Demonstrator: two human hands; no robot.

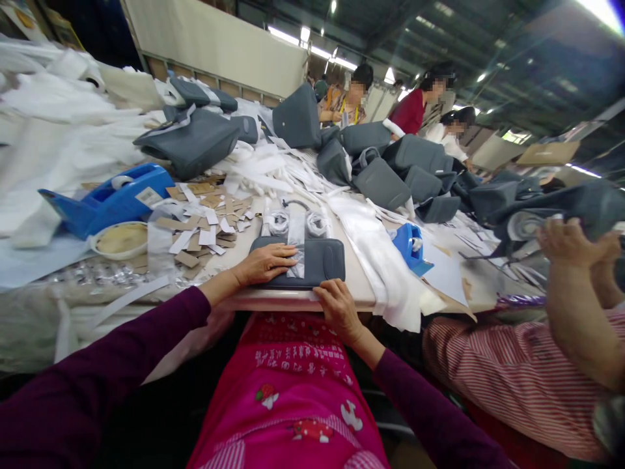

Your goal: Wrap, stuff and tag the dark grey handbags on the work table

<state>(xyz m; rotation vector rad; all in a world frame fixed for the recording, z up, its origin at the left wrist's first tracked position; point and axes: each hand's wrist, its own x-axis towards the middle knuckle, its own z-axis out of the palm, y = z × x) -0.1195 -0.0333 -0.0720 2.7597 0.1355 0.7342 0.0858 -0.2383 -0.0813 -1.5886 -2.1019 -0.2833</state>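
While your left hand [271, 264] lies flat on the mid-frame grey case [319, 267], your right hand [336, 306] half-curls (hold unclear); sideways drag could wrinkle the clear strip [295, 241].

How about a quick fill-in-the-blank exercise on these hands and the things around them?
1. The left hand lies on the grey case, while the ____ hand is at its near edge.
2. The left sleeve is ____.
3. The tape dispenser nearest the case's right side is ____.

Missing words: right; purple; blue.
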